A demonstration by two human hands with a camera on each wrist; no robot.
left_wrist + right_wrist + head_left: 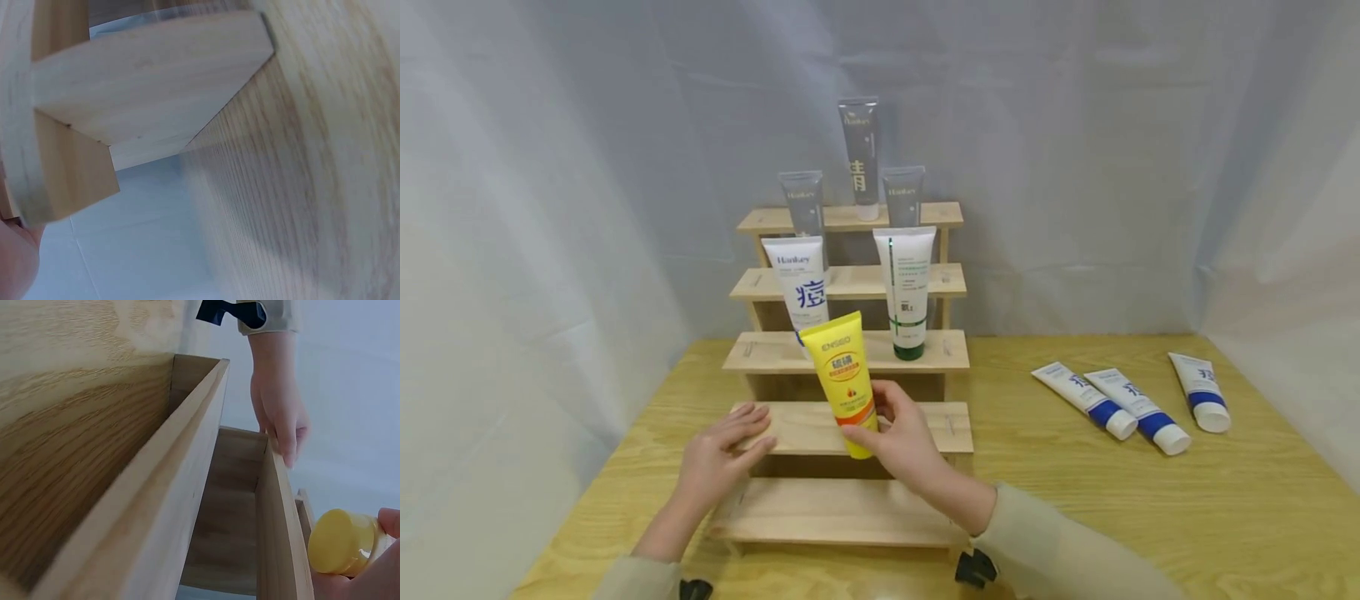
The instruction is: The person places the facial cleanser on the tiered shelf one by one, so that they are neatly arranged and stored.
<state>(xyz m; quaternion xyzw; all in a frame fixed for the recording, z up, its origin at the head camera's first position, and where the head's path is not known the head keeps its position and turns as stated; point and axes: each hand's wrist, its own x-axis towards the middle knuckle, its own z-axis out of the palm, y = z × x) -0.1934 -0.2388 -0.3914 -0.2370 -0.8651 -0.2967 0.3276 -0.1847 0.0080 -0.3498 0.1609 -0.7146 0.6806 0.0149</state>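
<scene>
Right hand round yellow tube; contents hidden

Passage lies between rack and lying tubes; standing tubes obstruct upper steps.

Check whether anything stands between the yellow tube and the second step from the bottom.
Nothing visible does. The right hand holds the yellow tube in front of that step; the left hand touches the step's left end, off to the tube's side.
</scene>
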